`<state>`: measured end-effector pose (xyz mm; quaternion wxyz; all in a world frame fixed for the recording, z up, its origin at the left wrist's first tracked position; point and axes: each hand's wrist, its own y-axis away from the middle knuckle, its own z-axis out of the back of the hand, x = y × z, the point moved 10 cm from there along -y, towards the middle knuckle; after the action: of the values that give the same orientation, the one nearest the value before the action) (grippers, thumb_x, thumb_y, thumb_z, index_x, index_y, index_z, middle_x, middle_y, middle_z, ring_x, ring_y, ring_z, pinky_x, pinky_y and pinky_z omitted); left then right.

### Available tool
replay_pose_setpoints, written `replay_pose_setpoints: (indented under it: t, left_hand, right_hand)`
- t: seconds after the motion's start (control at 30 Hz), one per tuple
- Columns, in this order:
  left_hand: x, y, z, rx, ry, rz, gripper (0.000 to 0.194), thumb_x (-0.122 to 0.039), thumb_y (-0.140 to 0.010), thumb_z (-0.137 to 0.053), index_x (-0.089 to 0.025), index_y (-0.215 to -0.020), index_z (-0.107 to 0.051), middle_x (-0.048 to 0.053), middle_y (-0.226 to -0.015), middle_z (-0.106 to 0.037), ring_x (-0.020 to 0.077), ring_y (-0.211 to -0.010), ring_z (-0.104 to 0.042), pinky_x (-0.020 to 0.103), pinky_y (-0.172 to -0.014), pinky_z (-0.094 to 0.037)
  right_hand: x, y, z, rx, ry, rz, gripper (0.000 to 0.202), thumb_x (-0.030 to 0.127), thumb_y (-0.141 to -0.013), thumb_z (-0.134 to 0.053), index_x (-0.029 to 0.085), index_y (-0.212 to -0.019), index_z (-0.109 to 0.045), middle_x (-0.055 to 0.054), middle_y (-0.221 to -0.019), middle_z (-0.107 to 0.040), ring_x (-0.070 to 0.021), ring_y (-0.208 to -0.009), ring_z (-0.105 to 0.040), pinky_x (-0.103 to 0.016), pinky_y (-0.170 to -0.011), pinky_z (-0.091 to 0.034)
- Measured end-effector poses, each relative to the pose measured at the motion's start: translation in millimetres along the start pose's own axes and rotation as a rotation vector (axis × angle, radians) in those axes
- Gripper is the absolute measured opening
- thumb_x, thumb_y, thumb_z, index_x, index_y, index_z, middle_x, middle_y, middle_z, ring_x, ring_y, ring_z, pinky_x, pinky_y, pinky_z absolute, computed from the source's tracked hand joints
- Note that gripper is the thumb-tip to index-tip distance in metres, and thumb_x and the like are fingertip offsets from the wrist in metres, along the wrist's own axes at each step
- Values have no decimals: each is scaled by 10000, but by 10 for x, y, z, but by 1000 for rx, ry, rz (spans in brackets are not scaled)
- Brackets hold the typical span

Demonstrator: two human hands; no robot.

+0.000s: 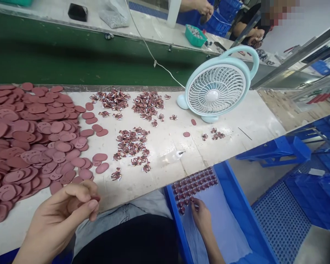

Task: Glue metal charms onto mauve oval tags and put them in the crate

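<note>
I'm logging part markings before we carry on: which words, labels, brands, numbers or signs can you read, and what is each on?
None can be read in this view.
Fan hub: too small to tell if it is marked.
Reddish ovals: small marks on some, no readable characters.
White slip at right: too blurred to tell.
Dark box: nothing legible.

Left hand (63, 212) pinching a reddish disc (95, 198), right hand (201, 216) (fingers lowered) inside blue crate (233, 194), pale-blue fan (216, 91) beyond
</note>
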<state>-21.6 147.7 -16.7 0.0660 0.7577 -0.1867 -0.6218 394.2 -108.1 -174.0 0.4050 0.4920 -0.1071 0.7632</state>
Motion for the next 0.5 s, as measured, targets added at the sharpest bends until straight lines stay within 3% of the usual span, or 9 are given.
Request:
replay_pose_setpoints:
  t: [0.13, 0.3, 0.43, 0.5]
  left_hand:
    - [85, 83, 96, -90, 70, 124, 120, -175, -720, -788, -230, -817, -746, 29, -985, -758, 179, -695, -681, 251, -531, -549]
    - [167, 172, 155, -106, 159, 236, 206, -274, -718, -807, -264, -924, -824, 77, -1124, -795, 209, -724, -678, 251, -522, -544]
    - [332, 275, 25, -105, 241, 326, 282, -323, -623, -901, -284, -890, -820, 63, -1025, -822, 164, -646, -664, 215, -510, -529]
    - [414, 318, -160, -37, 281, 349, 297, -327, -600, -918, -259, -871, -816, 76, -969, -824, 161, -634, -678, 211, -522, -533]
  right_hand:
    - [117, -7, -5, -25, -41, -25, 91, 198, -796, -770, 144, -850, -722, 15, -795, -729, -109, -638, -669, -239, -577, -567]
    - [485, -3, 34, -73, -165, -73, 111, 205, -657, -830, 231, -747, -769, -9, -713, -723, -220, -609, -704, -272, -471, -547]
    - [1019, 74, -136, -14, -366, -113, 67, 329, -793, -741, 262, -799, -742, 26, -638, -660, -118, -518, -615, -173, -454, -513]
    - [1363, 114, -392, 94, -480, -131, 298, 493, -889, -581, 243, -826, -730, 45, -582, -579, -76, -416, -500, -135, -350, -419]
